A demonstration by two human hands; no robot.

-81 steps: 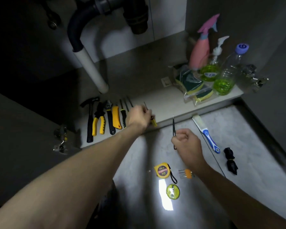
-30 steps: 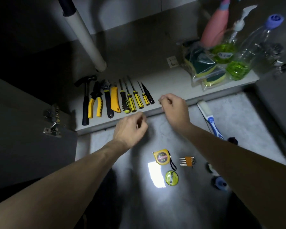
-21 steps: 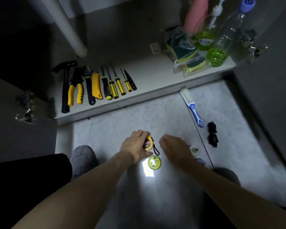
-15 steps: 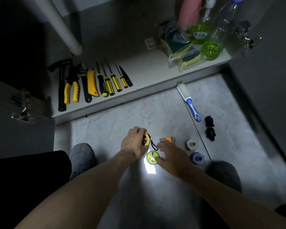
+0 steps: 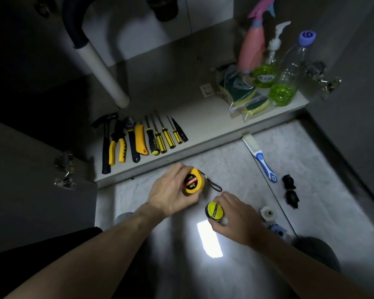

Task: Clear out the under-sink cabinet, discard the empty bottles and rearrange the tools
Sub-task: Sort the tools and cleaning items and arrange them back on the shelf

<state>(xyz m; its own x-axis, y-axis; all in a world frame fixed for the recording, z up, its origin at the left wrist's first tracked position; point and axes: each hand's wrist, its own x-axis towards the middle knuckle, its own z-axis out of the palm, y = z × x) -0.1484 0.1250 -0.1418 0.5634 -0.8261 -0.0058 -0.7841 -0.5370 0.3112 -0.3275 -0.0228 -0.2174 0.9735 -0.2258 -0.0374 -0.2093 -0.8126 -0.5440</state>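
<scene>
**Two hands, two round yellow items, above the floor at frame centre**

Left hand (image 5: 171,194): forearm enters from the lower left; fingers and thumb curled round a yellow tape measure (image 5: 193,184), its "2m" face turned up. Its black wrist loop (image 5: 214,184) trails right.

Right hand (image 5: 235,219): forearm enters from the lower right; fingers curled round a small round yellow-faced item (image 5: 214,210). Its print is too small to read and the hand hides its lower edge. What else the palm covers cannot be told.

Just below the hands: a bright patch of light (image 5: 209,239) on the marble floor (image 5: 235,160).

Right of the right hand: a white roll (image 5: 267,213) and a blue cap-like piece (image 5: 276,230), partly hidden by the wrist. Further right, two small black pieces (image 5: 290,190), shape unclear. Above them, a blue-and-white brush (image 5: 260,157) on the floor.

Cabinet floor (image 5: 207,124), upper centre-left: tools in a row, hammer (image 5: 105,145), yellow pliers (image 5: 117,145), wrench (image 5: 131,141), yellow utility knife (image 5: 141,142), several screwdrivers (image 5: 162,134).

Upper right: bagged sponges (image 5: 244,98), pink spray bottle (image 5: 252,45), pump bottle (image 5: 266,67), clear bottle (image 5: 287,80) with green liquid.

Upper left: drain pipe (image 5: 104,72), top lost in darkness. Door hinges (image 5: 64,171) dim at the left edge.
</scene>
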